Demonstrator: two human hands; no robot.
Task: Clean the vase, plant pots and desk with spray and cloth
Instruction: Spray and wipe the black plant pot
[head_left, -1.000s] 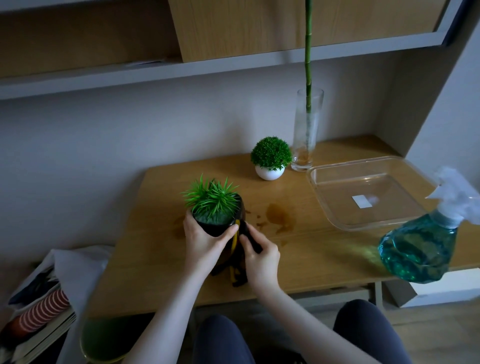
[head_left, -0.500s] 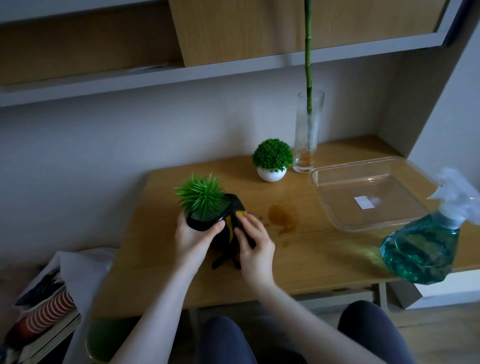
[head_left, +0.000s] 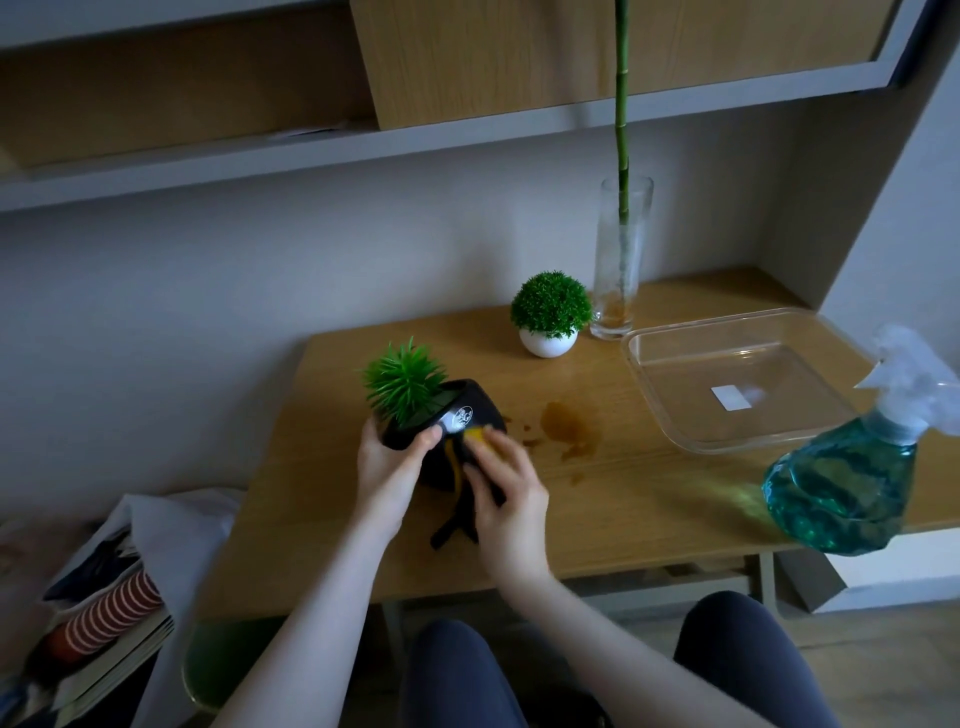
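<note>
At the far left, beside the bench, a white bag (head_left: 171, 525) lies over a stack of books (head_left: 111, 639) with a red-and-white striped item on it. The wooden bench (head_left: 623, 499) starts to the right of these. Over its left part the left hand (head_left: 387, 467) grips a black plant pot (head_left: 457, 431), fingers curled under the rim and thumb laid over the near edge; the pot is tilted away to the left, its spiky green plant (head_left: 402, 382) pointing up and left. The right hand (head_left: 511, 499) presses a black-and-yellow cloth (head_left: 467, 488) against the near side of the pot, fingers bent around the cloth, whose loose ends hang down to the bench. Just right of the hands a brown stain (head_left: 569, 423) marks the wood. Farther back stands a small white pot with a round green bush (head_left: 549, 317), and right beside it a tall glass vase (head_left: 621, 260) holding a bamboo stalk. A clear plastic tray (head_left: 670, 364) sits on the right part of the bench. At the near right edge stands a spray bottle (head_left: 841, 483) of blue-green liquid with a white trigger head.
</note>
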